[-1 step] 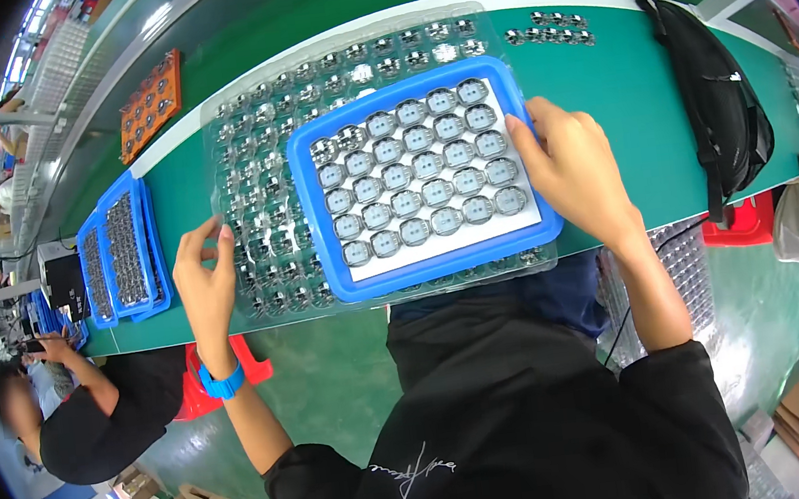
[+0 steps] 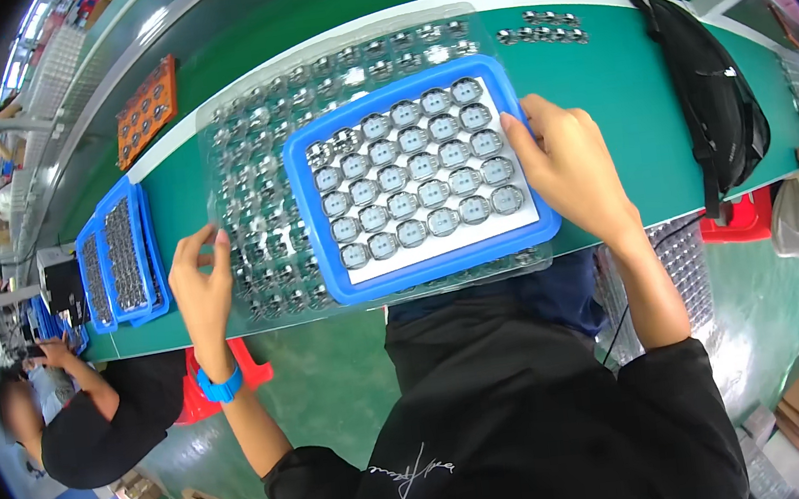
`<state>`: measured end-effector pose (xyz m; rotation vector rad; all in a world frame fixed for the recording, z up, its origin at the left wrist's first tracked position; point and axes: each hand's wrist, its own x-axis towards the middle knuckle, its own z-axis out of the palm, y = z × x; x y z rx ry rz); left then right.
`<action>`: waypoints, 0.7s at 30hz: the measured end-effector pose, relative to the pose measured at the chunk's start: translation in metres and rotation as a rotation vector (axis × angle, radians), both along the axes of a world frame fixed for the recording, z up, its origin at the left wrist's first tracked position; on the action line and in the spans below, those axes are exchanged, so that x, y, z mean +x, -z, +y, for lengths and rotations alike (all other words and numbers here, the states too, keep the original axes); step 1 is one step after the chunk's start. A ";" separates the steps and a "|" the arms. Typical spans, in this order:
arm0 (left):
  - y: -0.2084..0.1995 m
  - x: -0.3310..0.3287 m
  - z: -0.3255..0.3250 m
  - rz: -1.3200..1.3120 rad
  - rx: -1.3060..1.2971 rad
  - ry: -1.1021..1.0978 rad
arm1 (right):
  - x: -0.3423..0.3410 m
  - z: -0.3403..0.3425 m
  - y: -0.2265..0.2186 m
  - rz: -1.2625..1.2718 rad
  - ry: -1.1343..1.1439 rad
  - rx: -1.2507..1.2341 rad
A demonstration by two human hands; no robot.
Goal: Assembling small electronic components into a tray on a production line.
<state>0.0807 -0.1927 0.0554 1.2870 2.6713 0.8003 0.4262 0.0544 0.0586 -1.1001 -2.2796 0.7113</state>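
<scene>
A blue plastic tray [image 2: 442, 274] holds rows of small rounded parts with pale grey faces [image 2: 423, 166] on a white sheet. Two parts in its far left corner look darker and metallic. My right hand [image 2: 566, 156] grips the right rim, thumb on top and fingers round the outside. Under the blue tray lies a larger clear plastic blister tray [image 2: 253, 133], its pockets filled with shiny metallic parts. At that tray's left edge, my left hand [image 2: 201, 287] is closed, thumb and forefinger pinching the edge. A blue band circles my left wrist.
Two rows of small metallic parts [image 2: 543, 34] lie on the green bench [image 2: 615, 107] at the far right, near a black backpack [image 2: 720, 100]. More filled blue trays [image 2: 158, 277] stand at the left. An orange tray [image 2: 147, 111] lies beyond the bench edge. A co-worker [image 2: 109, 421] sits at the left.
The whole view has shifted very slightly. Both hands keep their places on the two trays.
</scene>
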 end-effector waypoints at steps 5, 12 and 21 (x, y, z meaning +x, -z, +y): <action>-0.004 -0.011 -0.009 0.077 -0.093 -0.007 | 0.040 0.031 -0.003 0.083 0.040 -0.040; -0.005 -0.034 -0.015 0.506 -0.281 0.013 | 0.162 0.088 0.003 0.027 0.161 -0.157; -0.060 0.104 0.145 0.266 0.182 0.399 | 0.180 0.093 0.031 -0.063 0.167 -0.230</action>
